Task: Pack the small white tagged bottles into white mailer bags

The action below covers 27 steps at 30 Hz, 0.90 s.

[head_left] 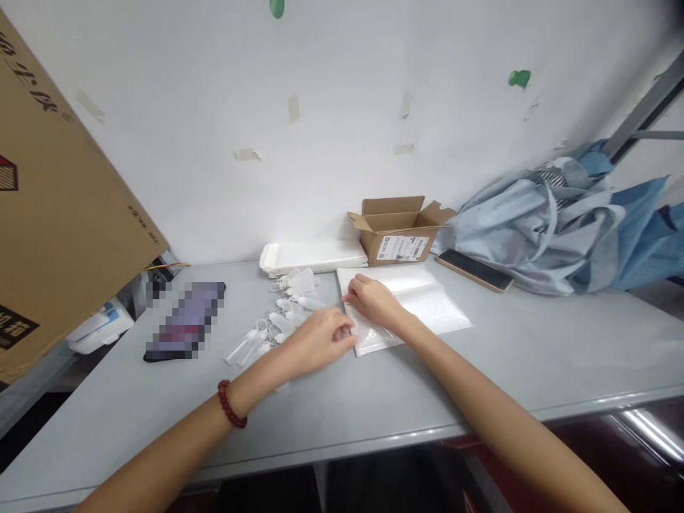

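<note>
My left hand (315,342), with a red bead bracelet (231,405) on its wrist, pinches the near left corner of a stack of white bubble mailers (427,303) on the grey table (481,370). My right hand (374,301) rests on the same stack's left edge, fingers curled down on the top mailer. Just left of both hands lies a heap of several small clear plastic bottles (283,310) with white caps.
A small open cardboard box (398,229) with a label stands by the wall, a white tray stack (313,255) beside it. A phone (473,270) lies at the right near blue cloth bags (566,221). A blurred dark phone (184,320) lies left, under a big carton (58,199).
</note>
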Each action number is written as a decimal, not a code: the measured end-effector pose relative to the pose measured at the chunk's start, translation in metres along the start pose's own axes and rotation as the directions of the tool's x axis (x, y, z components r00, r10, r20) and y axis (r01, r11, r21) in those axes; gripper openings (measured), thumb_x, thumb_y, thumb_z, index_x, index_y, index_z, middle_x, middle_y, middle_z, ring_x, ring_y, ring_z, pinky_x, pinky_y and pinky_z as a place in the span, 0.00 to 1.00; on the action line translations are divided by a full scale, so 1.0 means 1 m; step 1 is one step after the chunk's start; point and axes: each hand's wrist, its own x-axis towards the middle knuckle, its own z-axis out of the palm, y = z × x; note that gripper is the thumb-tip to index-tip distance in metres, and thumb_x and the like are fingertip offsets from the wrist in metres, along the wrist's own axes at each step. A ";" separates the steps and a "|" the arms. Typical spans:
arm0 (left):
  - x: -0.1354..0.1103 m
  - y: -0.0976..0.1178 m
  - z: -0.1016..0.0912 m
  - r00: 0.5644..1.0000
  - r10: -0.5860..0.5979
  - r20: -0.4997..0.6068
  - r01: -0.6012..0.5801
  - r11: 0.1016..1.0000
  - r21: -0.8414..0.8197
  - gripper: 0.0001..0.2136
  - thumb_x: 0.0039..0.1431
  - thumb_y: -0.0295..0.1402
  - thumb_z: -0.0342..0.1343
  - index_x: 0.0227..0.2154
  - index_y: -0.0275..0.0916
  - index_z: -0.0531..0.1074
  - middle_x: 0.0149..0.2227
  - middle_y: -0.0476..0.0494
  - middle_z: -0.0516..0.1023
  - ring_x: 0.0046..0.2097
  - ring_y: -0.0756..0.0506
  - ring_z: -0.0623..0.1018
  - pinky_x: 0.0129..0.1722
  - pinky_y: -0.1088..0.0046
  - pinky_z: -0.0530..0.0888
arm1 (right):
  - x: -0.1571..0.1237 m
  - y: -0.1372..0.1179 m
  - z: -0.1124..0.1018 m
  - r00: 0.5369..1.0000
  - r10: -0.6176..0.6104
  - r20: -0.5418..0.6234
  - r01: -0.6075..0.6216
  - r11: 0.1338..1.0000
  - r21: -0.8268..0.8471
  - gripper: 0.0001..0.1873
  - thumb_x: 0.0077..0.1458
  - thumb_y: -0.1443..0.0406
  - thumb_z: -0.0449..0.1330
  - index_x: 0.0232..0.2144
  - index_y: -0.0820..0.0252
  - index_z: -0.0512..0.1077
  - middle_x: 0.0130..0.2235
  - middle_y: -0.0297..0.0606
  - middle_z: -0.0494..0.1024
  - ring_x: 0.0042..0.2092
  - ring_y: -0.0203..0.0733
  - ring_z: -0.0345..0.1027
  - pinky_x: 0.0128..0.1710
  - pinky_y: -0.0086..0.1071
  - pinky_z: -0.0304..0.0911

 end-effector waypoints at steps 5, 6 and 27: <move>0.032 -0.040 -0.053 0.946 -0.105 -0.306 0.141 0.985 0.097 0.09 0.54 0.31 0.52 0.31 0.39 0.77 0.33 0.44 0.79 0.34 0.44 0.76 0.36 0.70 0.69 | -0.003 0.002 -0.001 0.999 0.039 -0.018 -0.038 0.997 0.070 0.07 0.61 0.63 0.55 0.34 0.61 0.68 0.37 0.39 0.73 0.36 0.38 0.67 0.31 0.29 0.52; 0.038 -0.052 -0.064 0.921 -0.125 -0.370 0.185 0.974 0.132 0.09 0.53 0.29 0.51 0.31 0.38 0.78 0.34 0.42 0.79 0.35 0.43 0.76 0.37 0.69 0.69 | -0.003 0.002 -0.001 0.999 0.041 -0.022 -0.040 0.996 0.074 0.06 0.60 0.63 0.55 0.34 0.61 0.68 0.37 0.39 0.73 0.36 0.38 0.67 0.31 0.29 0.52; 0.055 -0.128 -0.094 0.918 -0.261 -0.298 0.371 0.829 0.419 0.09 0.49 0.23 0.51 0.25 0.37 0.77 0.32 0.38 0.79 0.35 0.41 0.77 0.36 0.70 0.68 | -0.004 0.006 0.004 0.986 -0.006 -0.164 0.032 0.987 0.154 0.07 0.60 0.65 0.53 0.30 0.61 0.69 0.33 0.38 0.72 0.32 0.38 0.64 0.30 0.30 0.54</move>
